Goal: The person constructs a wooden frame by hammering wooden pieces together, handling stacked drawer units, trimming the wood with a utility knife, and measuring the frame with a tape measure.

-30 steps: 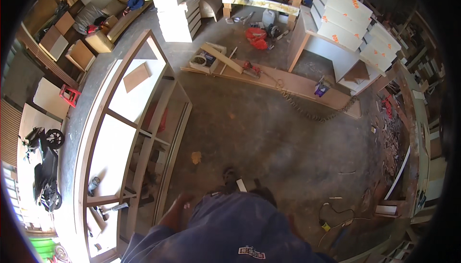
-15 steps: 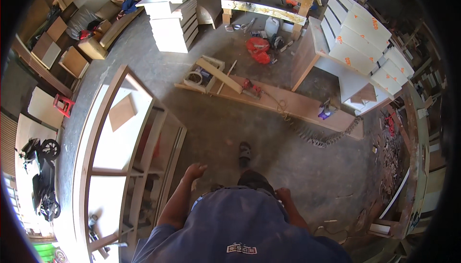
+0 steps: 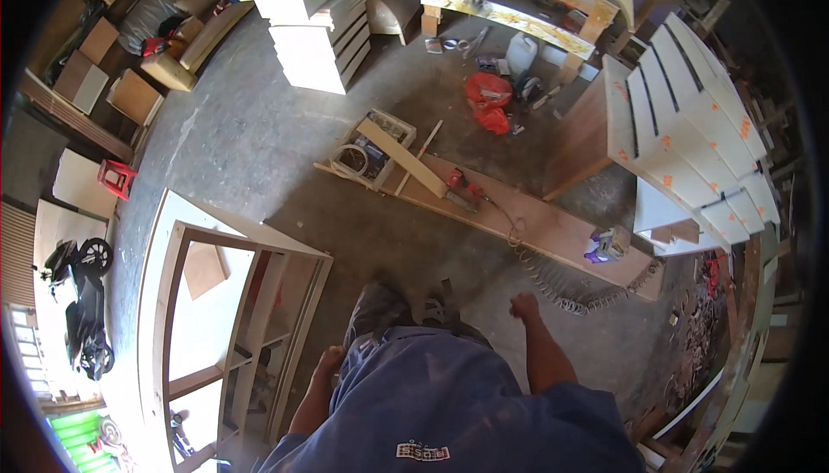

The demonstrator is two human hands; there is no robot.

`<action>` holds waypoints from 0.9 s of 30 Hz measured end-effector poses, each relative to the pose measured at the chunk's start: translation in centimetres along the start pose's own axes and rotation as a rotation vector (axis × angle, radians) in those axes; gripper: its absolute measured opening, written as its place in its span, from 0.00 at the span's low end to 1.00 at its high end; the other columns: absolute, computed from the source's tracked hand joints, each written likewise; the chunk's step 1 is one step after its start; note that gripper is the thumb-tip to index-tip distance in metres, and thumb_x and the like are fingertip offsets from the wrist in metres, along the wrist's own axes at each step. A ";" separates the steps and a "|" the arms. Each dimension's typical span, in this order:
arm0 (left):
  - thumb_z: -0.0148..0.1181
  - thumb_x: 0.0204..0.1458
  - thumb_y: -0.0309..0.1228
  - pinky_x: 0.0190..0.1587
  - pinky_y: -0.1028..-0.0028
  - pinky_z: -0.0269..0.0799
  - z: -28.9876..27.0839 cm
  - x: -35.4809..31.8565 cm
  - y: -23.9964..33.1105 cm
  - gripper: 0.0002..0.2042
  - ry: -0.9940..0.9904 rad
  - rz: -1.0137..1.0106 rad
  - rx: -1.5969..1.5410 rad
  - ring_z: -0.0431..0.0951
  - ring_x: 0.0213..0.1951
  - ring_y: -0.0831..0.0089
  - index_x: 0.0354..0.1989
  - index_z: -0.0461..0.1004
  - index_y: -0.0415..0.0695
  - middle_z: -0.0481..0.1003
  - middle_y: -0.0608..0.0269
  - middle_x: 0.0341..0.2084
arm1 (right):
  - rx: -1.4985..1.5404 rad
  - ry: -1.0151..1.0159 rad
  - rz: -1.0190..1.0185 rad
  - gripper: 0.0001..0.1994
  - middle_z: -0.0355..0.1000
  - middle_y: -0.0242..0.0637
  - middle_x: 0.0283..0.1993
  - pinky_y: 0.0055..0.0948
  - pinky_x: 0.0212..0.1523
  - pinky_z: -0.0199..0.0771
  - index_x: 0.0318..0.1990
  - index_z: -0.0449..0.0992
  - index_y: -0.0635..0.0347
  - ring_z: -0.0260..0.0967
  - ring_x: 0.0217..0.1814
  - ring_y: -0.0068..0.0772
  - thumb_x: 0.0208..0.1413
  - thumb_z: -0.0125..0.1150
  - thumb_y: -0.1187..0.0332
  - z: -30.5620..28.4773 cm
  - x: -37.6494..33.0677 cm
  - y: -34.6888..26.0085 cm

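My left hand (image 3: 330,361) hangs by my left hip with its fingers curled, near the edge of a wooden cabinet frame (image 3: 259,309). I see nothing in it. On the other side, my right hand (image 3: 523,305) swings out ahead of my body in a loose fist, also with nothing showing in it. Beyond it a long board (image 3: 553,218) lies on the concrete floor. A red air nailer (image 3: 466,188) rests on the board, joined to a coiled air hose (image 3: 561,300). Neither hand touches any of these.
A shallow box (image 3: 376,149) with a wooden strip (image 3: 401,158) across it sits at the board's left end. White drawer units stand at the back (image 3: 315,50) and right (image 3: 691,119). A red bag (image 3: 490,102) lies by the workbench (image 3: 518,15). A motorcycle (image 3: 82,309) stands far left.
My right hand has swung forward and outward, while my left has dropped back toward my hip. The board and nailer have shifted within the view as I move.
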State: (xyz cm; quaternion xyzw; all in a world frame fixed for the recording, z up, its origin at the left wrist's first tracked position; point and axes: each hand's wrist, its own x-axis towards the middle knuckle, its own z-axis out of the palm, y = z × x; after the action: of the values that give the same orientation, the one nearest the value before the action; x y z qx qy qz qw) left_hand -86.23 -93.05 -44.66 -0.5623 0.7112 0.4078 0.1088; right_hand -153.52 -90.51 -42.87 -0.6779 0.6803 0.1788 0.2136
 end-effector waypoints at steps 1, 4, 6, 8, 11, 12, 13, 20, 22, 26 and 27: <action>0.52 0.56 0.43 0.39 0.53 0.77 -1.4 1.9 0.4 0.17 -0.046 0.236 0.249 0.82 0.39 0.48 0.31 0.81 0.42 0.81 0.46 0.31 | 0.464 0.056 0.260 0.08 0.77 0.46 0.24 0.38 0.30 0.78 0.29 0.82 0.57 0.78 0.27 0.40 0.44 0.64 0.64 -3.2 3.4 -0.3; 0.49 0.58 0.45 0.41 0.53 0.77 -7.1 7.9 5.1 0.21 -0.006 0.102 0.248 0.81 0.38 0.45 0.30 0.80 0.39 0.80 0.45 0.31 | 0.983 0.187 0.513 0.10 0.76 0.48 0.22 0.34 0.25 0.76 0.31 0.80 0.63 0.76 0.22 0.37 0.48 0.63 0.64 -7.9 11.9 -1.3; 0.48 0.59 0.47 0.44 0.52 0.76 -11.2 12.8 6.4 0.22 -0.044 -0.131 -0.068 0.81 0.40 0.45 0.31 0.81 0.39 0.80 0.44 0.32 | 1.044 0.280 0.489 0.12 0.75 0.49 0.22 0.33 0.23 0.75 0.31 0.79 0.65 0.75 0.20 0.36 0.49 0.62 0.63 -8.6 16.9 -1.8; 0.48 0.59 0.48 0.46 0.52 0.75 -15.0 17.6 6.6 0.23 -0.076 -0.372 -0.384 0.81 0.41 0.44 0.33 0.81 0.40 0.80 0.42 0.34 | 0.901 0.338 0.423 0.13 0.78 0.50 0.27 0.36 0.29 0.77 0.33 0.79 0.64 0.79 0.27 0.41 0.49 0.62 0.61 -9.0 21.3 -3.0; 0.47 0.59 0.50 0.51 0.51 0.72 -21.5 24.5 6.2 0.25 -0.087 -0.417 -0.253 0.79 0.46 0.43 0.38 0.81 0.39 0.79 0.40 0.39 | 0.752 0.252 0.437 0.13 0.79 0.50 0.32 0.42 0.39 0.78 0.34 0.80 0.61 0.79 0.38 0.50 0.49 0.63 0.60 -11.7 26.2 -7.6; 0.47 0.59 0.52 0.53 0.50 0.71 -23.6 26.2 7.5 0.27 -0.027 -0.430 -0.217 0.78 0.48 0.42 0.40 0.80 0.38 0.79 0.38 0.42 | 0.770 0.143 0.508 0.12 0.79 0.50 0.35 0.44 0.43 0.76 0.34 0.80 0.59 0.78 0.43 0.53 0.49 0.63 0.60 -13.0 27.1 -9.2; 0.47 0.58 0.54 0.54 0.50 0.70 -25.2 28.0 8.5 0.29 0.034 -0.442 -0.179 0.77 0.50 0.42 0.43 0.79 0.36 0.78 0.37 0.44 | 0.788 0.037 0.577 0.12 0.79 0.50 0.38 0.46 0.48 0.75 0.35 0.80 0.57 0.76 0.48 0.56 0.49 0.63 0.59 -14.6 27.8 -10.6; 0.56 0.55 0.56 0.52 0.53 0.74 -26.6 39.2 8.0 0.34 -0.187 -0.222 -0.076 0.77 0.51 0.42 0.56 0.72 0.35 0.76 0.37 0.49 | 0.641 -0.092 0.556 0.19 0.78 0.50 0.45 0.48 0.52 0.74 0.46 0.75 0.57 0.75 0.51 0.56 0.48 0.66 0.58 -20.7 43.6 -15.0; 0.59 0.53 0.56 0.51 0.54 0.75 -26.7 41.0 11.3 0.37 -0.152 -0.315 -0.204 0.78 0.51 0.42 0.60 0.69 0.35 0.74 0.36 0.51 | 0.689 -0.041 0.467 0.24 0.77 0.51 0.48 0.48 0.53 0.73 0.50 0.74 0.57 0.74 0.53 0.56 0.48 0.68 0.57 -19.2 49.9 -15.1; 0.64 0.47 0.61 0.50 0.54 0.76 -27.1 43.8 13.8 0.47 -0.181 -0.543 0.035 0.77 0.50 0.41 0.67 0.59 0.37 0.70 0.35 0.53 | 0.612 -0.033 0.316 0.34 0.70 0.56 0.58 0.48 0.60 0.69 0.60 0.66 0.64 0.68 0.62 0.56 0.48 0.68 0.56 -17.5 65.3 -16.9; 0.64 0.46 0.61 0.50 0.54 0.76 -26.9 44.6 13.0 0.48 -0.085 -0.554 0.050 0.77 0.49 0.41 0.67 0.58 0.37 0.70 0.35 0.53 | 0.597 -0.018 0.280 0.36 0.67 0.56 0.60 0.49 0.61 0.69 0.62 0.64 0.66 0.66 0.64 0.56 0.48 0.69 0.57 -16.9 69.1 -17.8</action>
State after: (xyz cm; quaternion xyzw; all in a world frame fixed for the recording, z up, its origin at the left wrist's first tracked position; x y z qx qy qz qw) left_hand -104.97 -143.23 -48.70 -0.7148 0.5351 0.3681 0.2594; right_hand -135.87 -158.27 -64.60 -0.4836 0.7875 0.0051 0.3821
